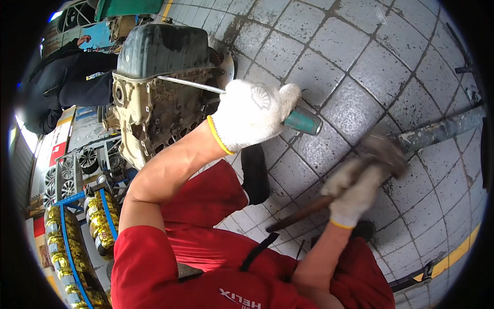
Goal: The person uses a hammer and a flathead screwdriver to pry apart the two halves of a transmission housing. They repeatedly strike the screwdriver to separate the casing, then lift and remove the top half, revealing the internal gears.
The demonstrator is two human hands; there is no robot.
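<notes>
Two stacks of round tyres in shiny gold wrapping stand at lower left; above them is one person in dark clothing. Next comes one cream-coloured metal engine block topped by one black box-shaped metal pan. One screwdriver with a thin steel shaft and green handle lies across the middle, its long axis sloping from upper left down to lower right, tip at the pan's seam, butt toward the right. The left hand in a white knitted glove has its fingers wrapped round that handle. Rightward, the right hand in a matching glove grips one wooden-handled hammer, its handle end pointing lower left, its blurred head upper right, beside one grey metal pipe.
</notes>
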